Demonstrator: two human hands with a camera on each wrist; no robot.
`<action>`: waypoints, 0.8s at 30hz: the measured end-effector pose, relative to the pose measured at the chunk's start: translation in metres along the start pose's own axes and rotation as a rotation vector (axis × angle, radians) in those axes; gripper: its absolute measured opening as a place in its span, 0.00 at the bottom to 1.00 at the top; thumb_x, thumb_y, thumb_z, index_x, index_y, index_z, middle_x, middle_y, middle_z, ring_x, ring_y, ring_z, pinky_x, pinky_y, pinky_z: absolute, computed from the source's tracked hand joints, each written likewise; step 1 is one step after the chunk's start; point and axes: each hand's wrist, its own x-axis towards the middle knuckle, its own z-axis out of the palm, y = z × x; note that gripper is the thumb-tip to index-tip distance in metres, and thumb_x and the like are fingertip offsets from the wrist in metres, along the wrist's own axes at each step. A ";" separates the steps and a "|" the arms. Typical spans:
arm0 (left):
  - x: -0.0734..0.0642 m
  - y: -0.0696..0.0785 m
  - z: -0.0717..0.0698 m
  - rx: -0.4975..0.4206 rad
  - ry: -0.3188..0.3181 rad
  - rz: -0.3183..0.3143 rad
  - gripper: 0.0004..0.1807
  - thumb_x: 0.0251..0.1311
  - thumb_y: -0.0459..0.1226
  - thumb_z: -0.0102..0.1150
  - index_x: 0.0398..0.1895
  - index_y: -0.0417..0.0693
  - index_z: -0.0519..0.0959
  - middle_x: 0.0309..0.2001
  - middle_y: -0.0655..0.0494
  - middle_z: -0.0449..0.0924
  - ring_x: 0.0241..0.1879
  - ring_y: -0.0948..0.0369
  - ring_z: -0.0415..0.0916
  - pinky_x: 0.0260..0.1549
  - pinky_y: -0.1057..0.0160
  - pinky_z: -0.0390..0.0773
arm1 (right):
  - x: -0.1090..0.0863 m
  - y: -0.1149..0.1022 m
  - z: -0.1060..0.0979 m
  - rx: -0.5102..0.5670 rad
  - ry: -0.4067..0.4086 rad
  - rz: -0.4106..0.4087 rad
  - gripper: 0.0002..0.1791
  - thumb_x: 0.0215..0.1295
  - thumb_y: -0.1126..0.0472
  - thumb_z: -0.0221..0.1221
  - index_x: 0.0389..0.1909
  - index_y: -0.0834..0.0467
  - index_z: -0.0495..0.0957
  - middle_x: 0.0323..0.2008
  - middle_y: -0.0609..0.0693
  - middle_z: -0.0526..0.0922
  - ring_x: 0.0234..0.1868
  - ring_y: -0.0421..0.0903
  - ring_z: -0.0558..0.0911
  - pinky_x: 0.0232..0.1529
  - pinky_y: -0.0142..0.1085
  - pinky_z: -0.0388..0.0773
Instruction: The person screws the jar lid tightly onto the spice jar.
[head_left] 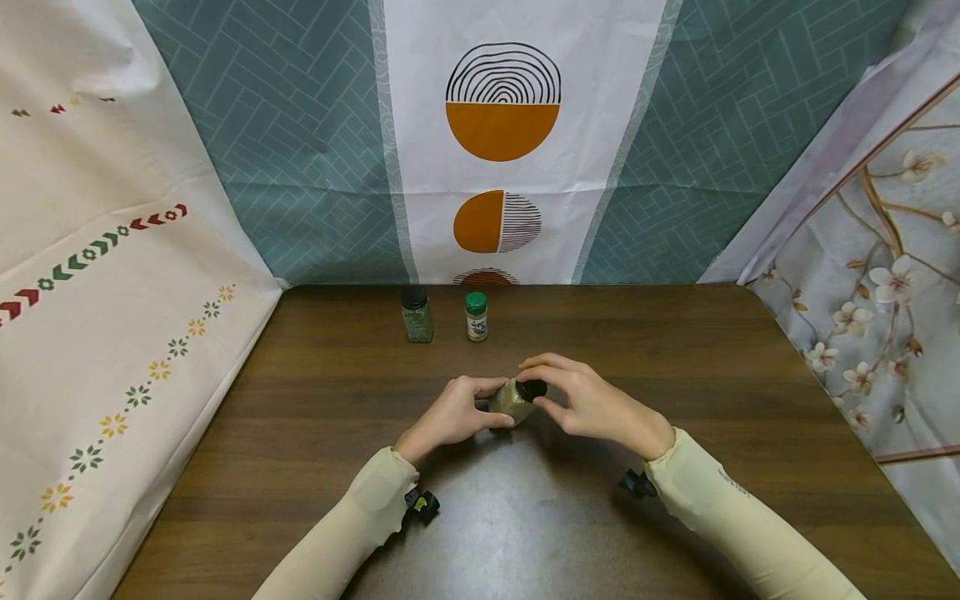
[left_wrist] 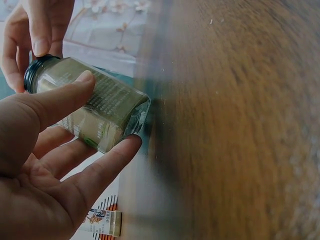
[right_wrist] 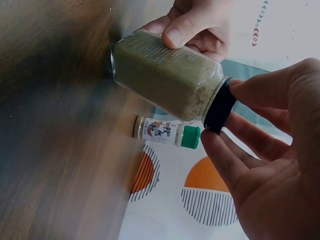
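Observation:
A square glass spice jar point(right_wrist: 165, 75) filled with greenish-beige powder is tilted close over the table, its black lid point(right_wrist: 220, 105) toward the right. My left hand point(head_left: 454, 410) grips the jar's body between thumb and fingers, the thumb lying over the printed label in the left wrist view. At the other end, my right hand point(head_left: 588, 398) pinches the black lid with thumb and fingertips. The lid sits on the jar's neck.
Toward the back of the wooden table point(head_left: 337, 383) stand a dark-capped jar of green flakes point(head_left: 417, 321) and a small green-capped shaker bottle point(head_left: 476, 318). Patterned cloths point(head_left: 307, 125) hang behind the table and along both sides.

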 end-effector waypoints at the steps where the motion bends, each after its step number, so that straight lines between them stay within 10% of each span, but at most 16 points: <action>1: 0.000 0.000 0.000 0.001 0.000 -0.001 0.35 0.61 0.43 0.74 0.70 0.43 0.75 0.64 0.45 0.80 0.62 0.52 0.80 0.58 0.51 0.82 | 0.000 0.000 0.000 -0.001 0.000 0.001 0.20 0.64 0.71 0.68 0.56 0.62 0.82 0.59 0.59 0.81 0.57 0.51 0.84 0.52 0.43 0.86; 24: 0.001 0.001 0.000 -0.007 -0.002 -0.009 0.36 0.61 0.43 0.75 0.71 0.42 0.74 0.63 0.45 0.81 0.61 0.51 0.81 0.56 0.52 0.84 | -0.002 0.004 0.001 0.040 0.007 0.065 0.20 0.68 0.63 0.68 0.59 0.63 0.80 0.55 0.55 0.81 0.43 0.48 0.85 0.42 0.44 0.87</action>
